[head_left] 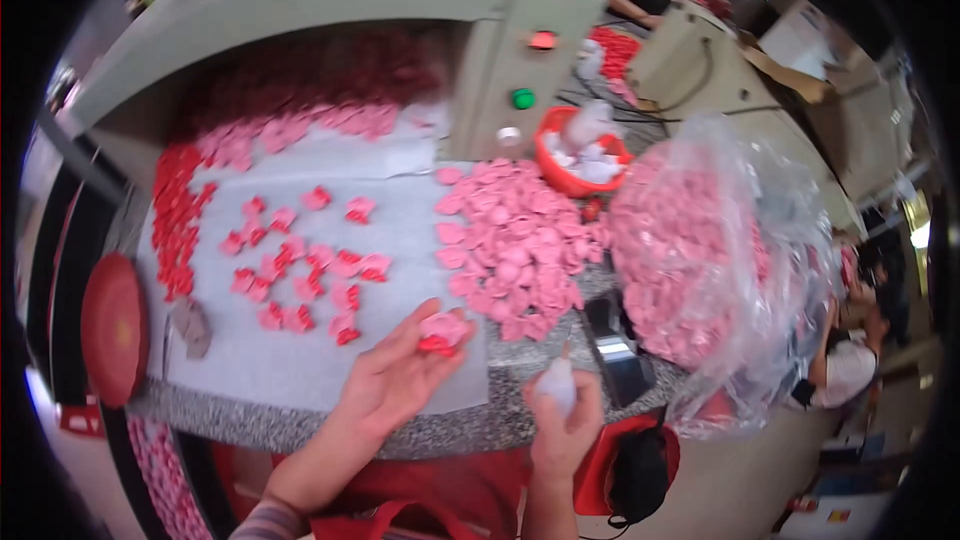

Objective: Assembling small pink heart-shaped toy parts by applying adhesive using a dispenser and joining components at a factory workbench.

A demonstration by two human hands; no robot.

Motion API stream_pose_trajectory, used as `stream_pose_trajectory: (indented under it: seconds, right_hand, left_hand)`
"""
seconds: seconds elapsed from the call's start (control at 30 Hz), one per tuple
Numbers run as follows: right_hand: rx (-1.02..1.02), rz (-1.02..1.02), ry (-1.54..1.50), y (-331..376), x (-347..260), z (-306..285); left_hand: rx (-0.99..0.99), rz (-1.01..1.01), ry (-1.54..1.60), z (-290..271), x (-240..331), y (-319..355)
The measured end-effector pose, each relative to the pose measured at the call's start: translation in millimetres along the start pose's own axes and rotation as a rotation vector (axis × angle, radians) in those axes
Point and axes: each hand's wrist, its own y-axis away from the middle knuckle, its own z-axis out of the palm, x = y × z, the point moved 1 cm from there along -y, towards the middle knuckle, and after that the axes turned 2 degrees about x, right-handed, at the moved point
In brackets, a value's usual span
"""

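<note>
A small pink and red piece (443, 331) is being held up near the fingertips of the left hand (398, 372), over the near right part of the white sheet (230, 365). Its pink part is being kept on the far side, and its red part is being turned toward the person. A pale bottle (556, 390) is being gripped by the right hand (568, 422), with the fingers wrapped around its lower part. How hard it is being squeezed cannot be told. The bottle is being held nearly upright in the view, so its long way is running away from the person, and its thin tip is being pointed ahead and a bit to the right. The piece is being held to the left of that tip and a little farther out, so the tip is not being aimed straight at it. A gap is being left between the two, and that sideways gap seems to be mattering most. Past the gap, a heap of pink pieces (515, 245) is being held up by the tabletop (508, 395). The left hand is being kept nearer to the pink and red bits (308, 287) spread on the sheet, while the right hand is being kept nearer to the dark flat phone (615, 345).
</note>
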Motion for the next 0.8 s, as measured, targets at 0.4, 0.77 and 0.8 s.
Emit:
stream_pose_trajectory:
  seconds: [0.4, 0.77, 0.8]
  right_hand:
    - [-0.163, -0.614, 0.528, 33.4, -20.2, 35.4]
    - [-0.243, -0.795, 0.572, 16.7, -26.6, 66.1]
    - [-0.239, -0.798, 0.560, 16.0, -25.7, 67.2]
  left_hand:
    - [0.055, 0.121, -0.167, -3.9, 4.5, 26.5]
    - [0.052, 0.176, -0.154, -3.2, 10.9, 25.5]
    - [0.055, 0.174, -0.155, -3.4, 10.8, 25.3]
